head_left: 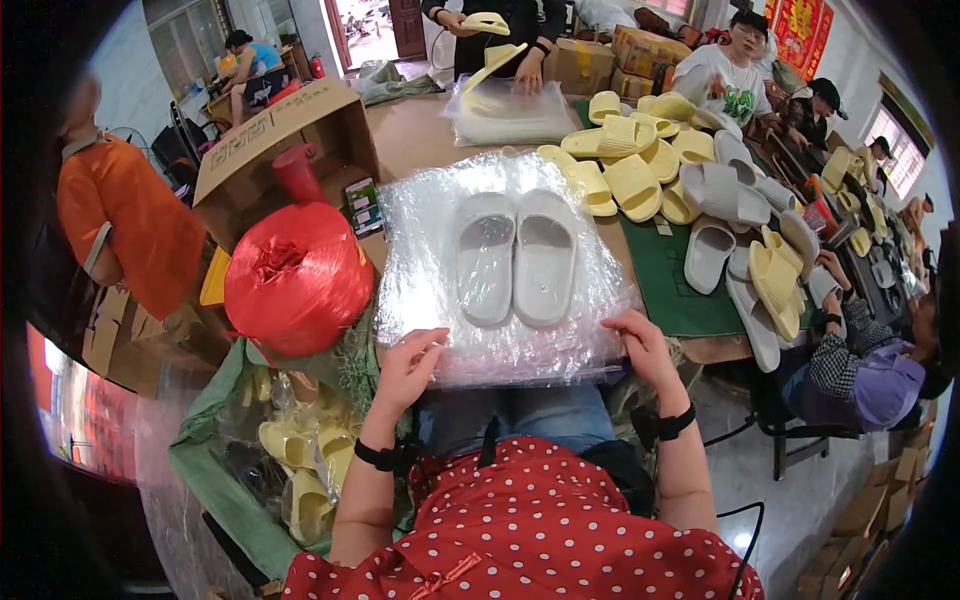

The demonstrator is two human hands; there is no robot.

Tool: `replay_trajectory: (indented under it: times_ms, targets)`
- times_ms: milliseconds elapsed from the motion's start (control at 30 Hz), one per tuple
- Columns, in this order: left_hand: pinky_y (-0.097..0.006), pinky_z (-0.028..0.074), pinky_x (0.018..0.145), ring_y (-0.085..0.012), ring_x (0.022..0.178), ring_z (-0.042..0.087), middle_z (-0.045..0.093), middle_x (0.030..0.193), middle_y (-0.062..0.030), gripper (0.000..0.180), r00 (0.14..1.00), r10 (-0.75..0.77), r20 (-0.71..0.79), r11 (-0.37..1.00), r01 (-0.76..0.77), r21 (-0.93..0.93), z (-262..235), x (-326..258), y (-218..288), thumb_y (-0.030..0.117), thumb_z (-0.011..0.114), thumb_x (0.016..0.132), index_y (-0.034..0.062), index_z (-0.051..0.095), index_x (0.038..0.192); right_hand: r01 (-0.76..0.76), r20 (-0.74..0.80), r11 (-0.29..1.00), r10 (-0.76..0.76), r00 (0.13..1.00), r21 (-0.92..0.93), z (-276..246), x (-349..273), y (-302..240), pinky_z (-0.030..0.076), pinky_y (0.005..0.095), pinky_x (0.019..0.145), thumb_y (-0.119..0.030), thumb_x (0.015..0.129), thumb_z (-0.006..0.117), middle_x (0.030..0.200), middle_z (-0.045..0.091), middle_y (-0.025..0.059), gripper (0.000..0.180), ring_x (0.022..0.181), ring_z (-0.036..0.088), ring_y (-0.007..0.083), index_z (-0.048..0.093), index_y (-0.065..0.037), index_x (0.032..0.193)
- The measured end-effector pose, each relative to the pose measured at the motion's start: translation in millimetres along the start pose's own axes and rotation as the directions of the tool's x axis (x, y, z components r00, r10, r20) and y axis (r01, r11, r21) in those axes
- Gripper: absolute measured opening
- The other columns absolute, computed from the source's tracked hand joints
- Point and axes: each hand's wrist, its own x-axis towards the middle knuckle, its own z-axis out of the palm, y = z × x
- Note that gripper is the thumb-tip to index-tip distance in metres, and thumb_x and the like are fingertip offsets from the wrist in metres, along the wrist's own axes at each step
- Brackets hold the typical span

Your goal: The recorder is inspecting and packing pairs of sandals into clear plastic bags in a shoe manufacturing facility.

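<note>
Crowded around a long wooden table [420, 135], several people work among cardboard boxes. Across the table's middle and right side lies a heap of yellow slippers [625, 165] and grey slippers [735, 215], part of it on a green mat [670, 280]. At the left stands an open cardboard box [285, 140], and in front of it a big red spool of twine [297, 275]. Nearest the person lies a stack of clear plastic bags [420, 230], with a pair of white slippers [517, 257] resting side by side on top. The left hand [405, 370] pinches the stack's near edge, fingers curled. The right hand [645, 350] grips the near right corner, fingers bent over the plastic.
</note>
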Motion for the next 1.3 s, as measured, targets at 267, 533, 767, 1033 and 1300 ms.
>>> replay_trajectory:
  times_ms: [267,533,767,1033,1300]
  targets:
    - [-0.034,0.05,0.085,-0.0278,0.097,0.064,0.067,0.113,-0.0144,0.037,0.956,0.292,0.024,0.914,-0.286,0.289,-2,0,-2,-0.004,0.057,0.084,0.0039,0.067,0.12,0.169,-0.051,0.936,-0.194,0.98,-0.31,6,-13,-6,0.051,0.0346,0.084,0.004,0.08,0.065,0.105,0.064,0.013,0.035,0.099,0.062,0.0297,0.069,-0.005,0.113]
    - [-0.035,0.048,0.086,-0.0267,0.098,0.063,0.068,0.111,-0.0121,0.013,0.952,0.276,-0.132,0.911,-0.215,0.353,5,3,9,0.006,0.069,0.082,0.0025,0.075,0.093,0.17,-0.247,0.966,-0.216,0.945,-0.193,13,-5,4,0.051,0.0311,0.076,-0.002,0.083,0.067,0.108,0.062,0.0125,0.009,0.087,0.061,0.0233,0.068,0.0,0.092]
    - [-0.035,0.047,0.088,-0.0222,0.101,0.062,0.069,0.11,-0.0113,0.014,0.889,0.428,-0.16,0.888,-0.381,0.259,8,20,27,0.006,0.06,0.087,0.0,0.071,0.082,0.181,-0.407,0.983,-0.177,0.896,-0.029,14,7,-3,0.044,0.025,0.072,-0.007,0.09,0.061,0.114,0.062,0.0114,0.013,0.089,0.057,0.0151,0.057,0.0,0.08]
    - [-0.025,0.049,0.069,-0.0121,0.082,0.063,0.071,0.092,-0.0103,0.02,0.923,0.264,-0.28,0.949,-0.3,-0.095,28,33,36,0.009,0.05,0.099,-0.0022,0.065,0.089,0.3,-0.534,0.95,-0.3,0.79,-0.091,19,25,-13,0.043,0.026,0.076,-0.007,0.092,0.058,0.105,0.066,0.0095,0.012,0.088,0.054,0.0137,0.057,0.0,0.082]
    - [-0.026,0.044,0.055,-0.0073,0.055,0.053,0.057,0.057,-0.0029,0.021,0.898,0.045,-0.438,0.988,-0.105,-0.115,41,44,26,0.009,0.056,0.097,-0.0008,0.057,0.079,0.07,-0.509,0.995,-0.022,0.86,0.075,27,35,-1,0.043,0.026,0.06,-0.012,0.095,0.058,0.069,0.059,-0.0006,0.018,0.066,0.052,0.0059,0.059,0.001,0.082]
